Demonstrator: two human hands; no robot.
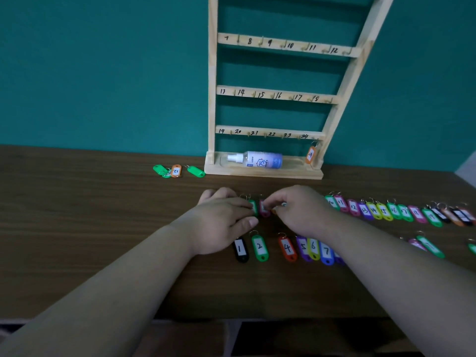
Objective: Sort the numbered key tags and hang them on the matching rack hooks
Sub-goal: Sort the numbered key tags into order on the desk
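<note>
The left grip (226,220) lies flat-fingered and holds nothing, its tips steadying a green tag (253,207). The right grip (301,210) curls beside a magenta tag (264,209); I cannot tell if it pinches. They are probably lining tags up by number, like the numbered row (373,210) to its right, before the rack (211,99) beyond.

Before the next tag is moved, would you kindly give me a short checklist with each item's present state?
1. Number on the green tag that the left hand touches: cannot tell, blurred.
2. Whether the right hand holds the pink tag: cannot tell, its fingers hide the contact.
3. Near row unbroken: not ok, a gap lies between tag 2 and tag 4.
4. Hanging of tag 24 on the 24 hook: ok.
5. Hooks 19 to 23 on the rack free: ok.
</note>
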